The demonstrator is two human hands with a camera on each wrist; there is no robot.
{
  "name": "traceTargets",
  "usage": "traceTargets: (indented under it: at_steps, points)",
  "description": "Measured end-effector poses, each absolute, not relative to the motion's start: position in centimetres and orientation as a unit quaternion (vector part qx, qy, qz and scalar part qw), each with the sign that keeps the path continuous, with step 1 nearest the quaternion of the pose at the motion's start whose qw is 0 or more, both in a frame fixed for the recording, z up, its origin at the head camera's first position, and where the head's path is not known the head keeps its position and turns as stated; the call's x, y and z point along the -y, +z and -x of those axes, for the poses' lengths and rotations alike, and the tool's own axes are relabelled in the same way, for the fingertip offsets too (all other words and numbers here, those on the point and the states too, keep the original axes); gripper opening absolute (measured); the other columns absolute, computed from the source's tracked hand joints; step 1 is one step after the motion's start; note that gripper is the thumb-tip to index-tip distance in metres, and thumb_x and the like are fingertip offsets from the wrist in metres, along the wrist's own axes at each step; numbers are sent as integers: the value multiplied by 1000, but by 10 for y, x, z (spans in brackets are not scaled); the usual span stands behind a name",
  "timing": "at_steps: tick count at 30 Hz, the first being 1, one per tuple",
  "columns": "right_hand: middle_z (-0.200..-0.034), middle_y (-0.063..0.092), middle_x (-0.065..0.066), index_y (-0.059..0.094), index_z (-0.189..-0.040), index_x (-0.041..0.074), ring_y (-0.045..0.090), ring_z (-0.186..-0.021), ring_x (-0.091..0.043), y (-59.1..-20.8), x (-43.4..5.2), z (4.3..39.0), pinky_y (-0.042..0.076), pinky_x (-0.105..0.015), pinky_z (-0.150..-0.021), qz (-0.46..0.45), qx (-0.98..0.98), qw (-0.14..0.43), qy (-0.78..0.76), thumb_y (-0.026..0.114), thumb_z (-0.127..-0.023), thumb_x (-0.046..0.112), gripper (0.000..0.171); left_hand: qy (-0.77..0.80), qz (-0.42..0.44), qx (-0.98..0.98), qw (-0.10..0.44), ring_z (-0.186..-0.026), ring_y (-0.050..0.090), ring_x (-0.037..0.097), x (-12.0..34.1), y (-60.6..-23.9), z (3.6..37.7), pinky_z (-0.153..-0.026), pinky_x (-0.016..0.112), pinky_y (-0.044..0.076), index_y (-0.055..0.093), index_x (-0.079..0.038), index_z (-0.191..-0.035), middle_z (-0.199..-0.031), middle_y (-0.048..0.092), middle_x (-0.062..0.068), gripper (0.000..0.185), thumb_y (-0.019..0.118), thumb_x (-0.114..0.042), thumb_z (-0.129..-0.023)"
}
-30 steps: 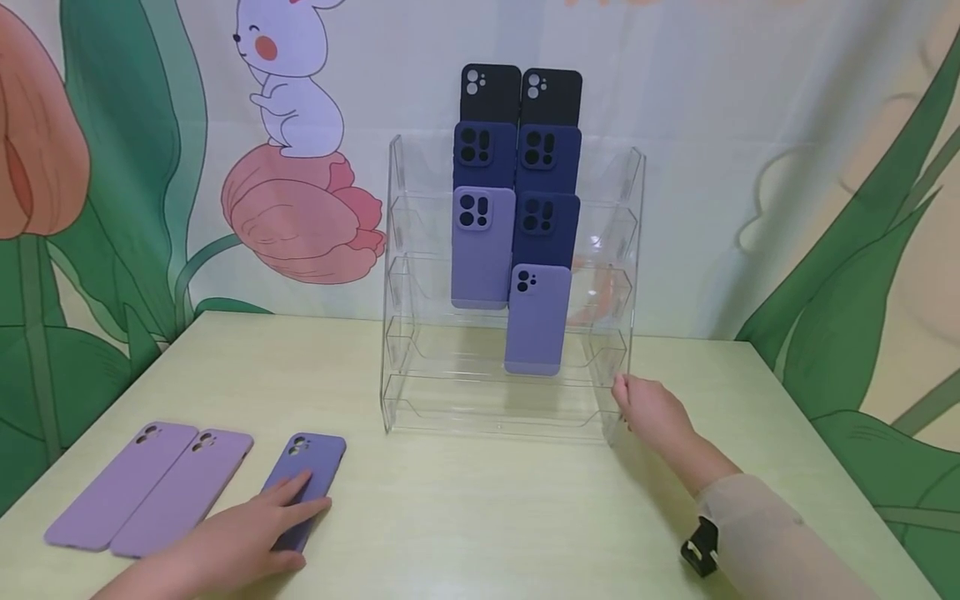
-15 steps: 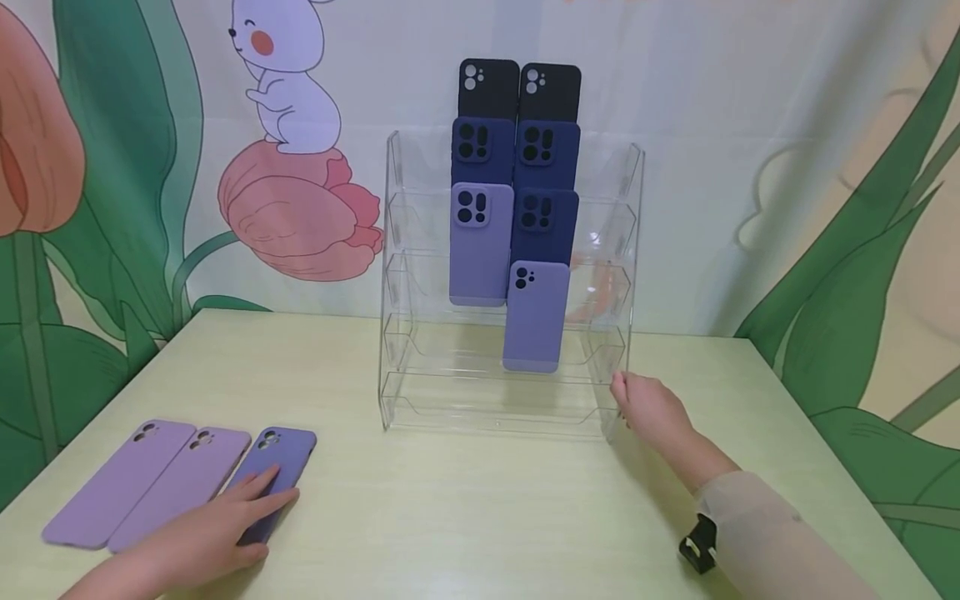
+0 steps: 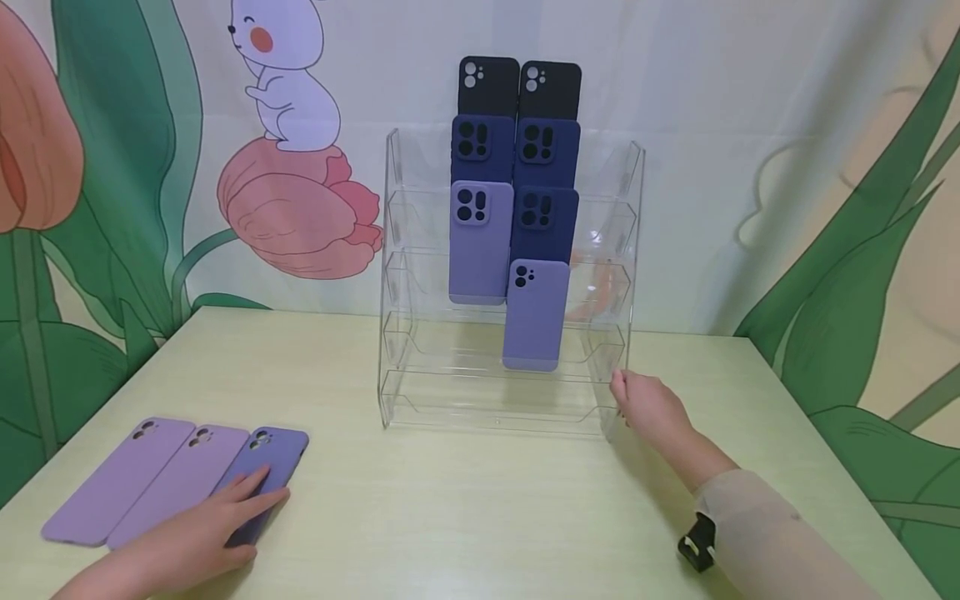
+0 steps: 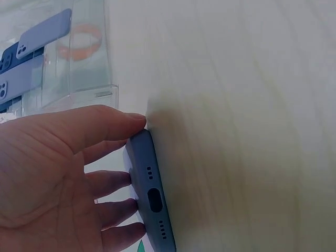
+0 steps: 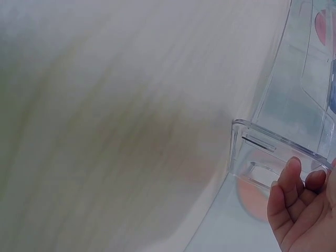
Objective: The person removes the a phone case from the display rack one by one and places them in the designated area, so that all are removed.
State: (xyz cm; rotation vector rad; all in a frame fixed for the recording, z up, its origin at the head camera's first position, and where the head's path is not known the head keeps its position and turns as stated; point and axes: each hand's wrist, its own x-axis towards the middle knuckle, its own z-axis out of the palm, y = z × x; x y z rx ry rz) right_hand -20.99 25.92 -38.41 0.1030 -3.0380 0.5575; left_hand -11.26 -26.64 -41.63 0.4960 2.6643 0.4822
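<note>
Left hand [image 3: 191,537] rests flat-fingered on a blue-violet phone case [image 3: 272,467] lying camera-cutout up on the worktop [image 3: 465,500]; right hand [image 3: 651,408], loosely curled, touches the clear acrylic rack [image 3: 609,250].

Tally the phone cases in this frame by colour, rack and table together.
Black cases: 2, top tier of the clear rack
Navy cases: 3, in the rack
Periwinkle cases: 3, two in the rack, one on the table under the left hand
Lilac cases: 2, flat on the table
Total: 10
</note>
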Motion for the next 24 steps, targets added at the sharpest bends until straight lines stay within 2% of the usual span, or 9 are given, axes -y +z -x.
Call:
traceTargets:
  at_steps: [6, 9, 14, 19, 24]
  points:
    - [-58, 51, -2, 40, -67, 9, 48, -50, -16, -385, -260, 211, 32, -31, -55, -36, 980, 28, 192, 23, -99, 24, 39, 177, -163, -950, 201, -129, 23, 51, 266, -414, 114, -85, 55, 43, 39, -10, -142, -147, 20, 29, 74, 74, -26, -79]
    - [-58, 51, -3, 39, -67, 10, 47, -51, -16, -385, -259, 212, 32, -31, -56, -34, 980, 22, 194, 22, -99, 25, 39, 181, -160, -952, 187, -128, 26, 51, 262, -410, 111, -86, 56, 42, 37, -8, -143, -146, 21, 30, 79, 75, -30, -77]
    - [-58, 50, -3, 40, -67, 9, 46, -50, -17, -385, -259, 211, 32, -31, -55, -28, 981, 27, 192, 23, -99, 25, 39, 189, -211, -952, 119, -129, 33, 43, 240, -400, 105, -91, 54, 41, 37, -12, -143, -148, 23, 24, 75, 70, -38, -82]
    - [-58, 50, -3, 40, -68, 9, 46, -50, -17, -384, -259, 209, 33, -32, -56, -27, 981, 26, 193, 23, -100, 26, 40, 196, -285, -937, 42, -124, 42, 40, 209, -387, 108, -89, 49, 43, 38, -12, -143, -148, 27, 21, 65, 67, -29, -86]
    - [-58, 50, -3, 41, -68, 9, 45, -50, -17, -384, -260, 209, 33, -32, -56, -27, 980, 24, 193, 23, -100, 27, 41, 229, -299, -926, 20, -124, 43, 37, 181, -381, 115, -91, 49, 42, 40, -12, -141, -146, 33, 17, 60, 65, -23, -88]
